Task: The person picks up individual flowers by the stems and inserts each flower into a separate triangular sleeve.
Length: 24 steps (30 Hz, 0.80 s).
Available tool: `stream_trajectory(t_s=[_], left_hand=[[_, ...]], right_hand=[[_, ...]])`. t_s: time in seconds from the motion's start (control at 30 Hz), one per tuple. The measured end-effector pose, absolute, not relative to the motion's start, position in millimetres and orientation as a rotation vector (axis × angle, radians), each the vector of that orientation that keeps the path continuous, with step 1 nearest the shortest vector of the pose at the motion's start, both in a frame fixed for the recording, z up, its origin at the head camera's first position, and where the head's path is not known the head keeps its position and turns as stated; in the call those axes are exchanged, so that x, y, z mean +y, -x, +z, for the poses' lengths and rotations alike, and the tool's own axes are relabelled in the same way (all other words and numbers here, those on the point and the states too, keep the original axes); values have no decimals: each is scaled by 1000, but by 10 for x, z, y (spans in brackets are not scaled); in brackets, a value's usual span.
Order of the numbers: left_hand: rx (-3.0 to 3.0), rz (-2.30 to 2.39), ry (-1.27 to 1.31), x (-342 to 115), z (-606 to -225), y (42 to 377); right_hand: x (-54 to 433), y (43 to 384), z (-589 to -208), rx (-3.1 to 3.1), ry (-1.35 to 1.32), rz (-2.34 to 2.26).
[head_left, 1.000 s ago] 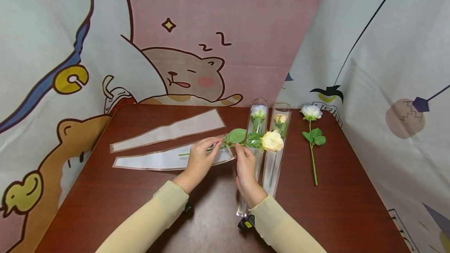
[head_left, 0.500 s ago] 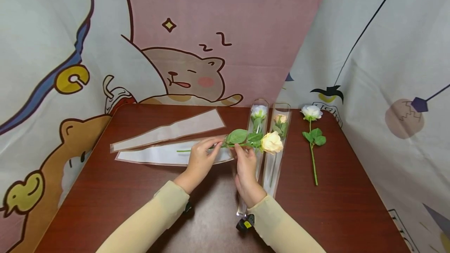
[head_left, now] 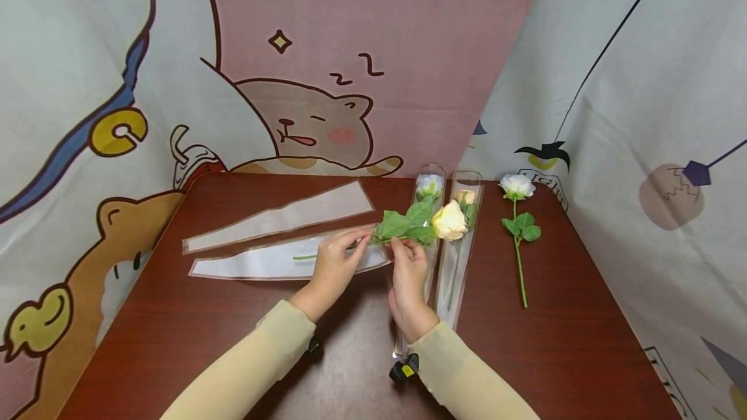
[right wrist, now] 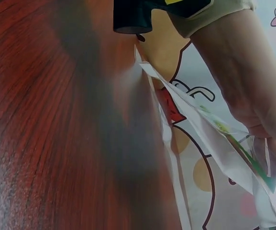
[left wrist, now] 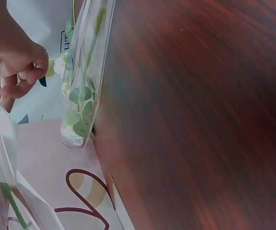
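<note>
A cream artificial rose [head_left: 449, 221] lies crosswise in the head view, its stem running leftward into a white flower sleeve [head_left: 251, 263] with a clear rim. My left hand [head_left: 335, 264] pinches that sleeve at its wide mouth, beside the lower leaves [head_left: 403, 224]. With thumb and fingertips, my right hand [head_left: 410, 277] pinches the rose's stem just below the leaves. The green stem [left wrist: 14, 206] shows within the sleeve in the left wrist view. From the right wrist, the raised sleeve [right wrist: 209, 139] slants above the table, and my right fingers are mostly cut off.
A second flat sleeve [head_left: 286, 216] lies behind the held one. Two sleeved roses, one white [head_left: 430, 185] and one peach [head_left: 465, 197], lie side by side under the right hand. A loose white rose [head_left: 517, 186] rests farther right on the brown table [head_left: 583, 342].
The held rose has turned about its stem, so its leaves now fan upward and the bloom sits slightly higher. Both hands stay nearly in place; the sleeve's narrow end has shifted slightly.
</note>
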State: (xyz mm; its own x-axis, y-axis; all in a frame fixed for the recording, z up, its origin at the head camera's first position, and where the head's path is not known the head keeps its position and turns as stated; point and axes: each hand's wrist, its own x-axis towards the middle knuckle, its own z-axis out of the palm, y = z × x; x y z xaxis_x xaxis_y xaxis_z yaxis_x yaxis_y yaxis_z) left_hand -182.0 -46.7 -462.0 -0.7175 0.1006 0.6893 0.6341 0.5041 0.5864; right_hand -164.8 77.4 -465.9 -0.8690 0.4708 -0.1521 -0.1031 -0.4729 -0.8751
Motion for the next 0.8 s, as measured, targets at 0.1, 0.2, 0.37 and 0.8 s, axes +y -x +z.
stream_trajectory(t_s=[0.1,0.2,0.37,0.8], left_hand=[[-2137,-1184,604,-472,-4626,1824],[-2122,-1186,607,-479,-4637,1833],[-2136,-1187,591,-493,-4649,1837],[-2101,-1242,588,-489,-4626,1834]], right_hand=[[790,1648,-4673,-1403,554,2345],[814,1642,-4675,-1424,562,2336],[859,1621,-4641,-1420,527,2357],[885,1523,-4623,-1643,372,2152]])
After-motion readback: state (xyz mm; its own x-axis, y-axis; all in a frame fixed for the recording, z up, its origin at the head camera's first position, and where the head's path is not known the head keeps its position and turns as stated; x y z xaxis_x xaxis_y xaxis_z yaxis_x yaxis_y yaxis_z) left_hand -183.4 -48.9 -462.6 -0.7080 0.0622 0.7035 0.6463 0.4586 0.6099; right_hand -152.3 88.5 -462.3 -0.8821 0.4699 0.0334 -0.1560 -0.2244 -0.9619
